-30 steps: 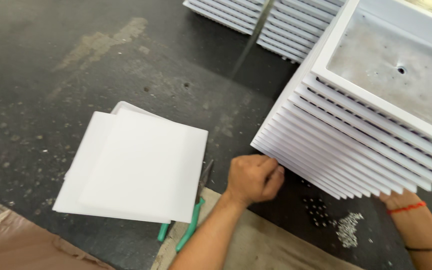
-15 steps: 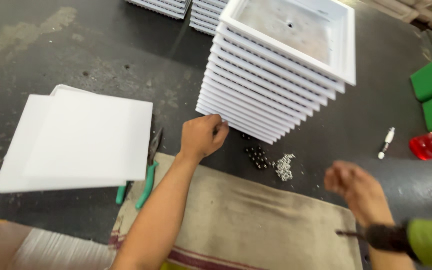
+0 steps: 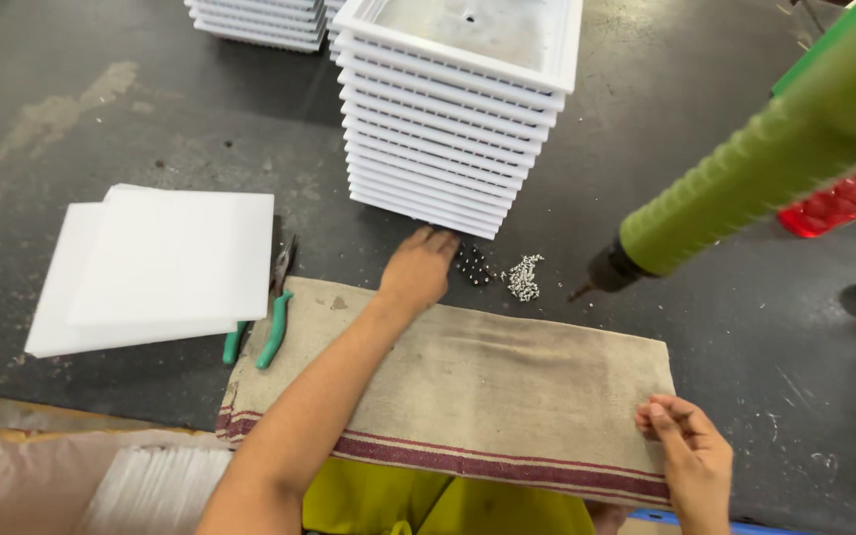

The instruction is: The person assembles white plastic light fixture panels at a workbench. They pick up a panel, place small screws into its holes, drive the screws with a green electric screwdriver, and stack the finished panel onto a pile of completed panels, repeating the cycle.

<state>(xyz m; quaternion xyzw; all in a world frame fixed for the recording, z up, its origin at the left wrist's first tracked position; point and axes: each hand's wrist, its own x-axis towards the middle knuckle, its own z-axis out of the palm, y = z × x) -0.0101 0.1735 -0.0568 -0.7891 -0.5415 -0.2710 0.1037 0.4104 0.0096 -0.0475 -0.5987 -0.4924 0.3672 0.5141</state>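
Head view: dark, scuffed worktop point(image 3: 101, 119). Tall stack of white ribbed plastic trays point(image 3: 448, 129), square. Flat white foam sheets point(image 3: 160, 263) at left. Coarse tan cloth point(image 3: 468, 386), striped hem. Green drill body point(image 3: 745, 188) hanging over. Left hand point(image 3: 418, 269) at stack base, fingers curled, touching the bottom tray. Right hand point(image 3: 686, 461) pinching cloth edge.

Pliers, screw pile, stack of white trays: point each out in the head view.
pliers point(image 3: 274, 329): head view, on one green handle, beside the cloth's left edge.
screw pile point(image 3: 523, 277): head view, middle of the small silver heap.
stack of white trays point(image 3: 448, 149): head view, on the stack's front side wall.
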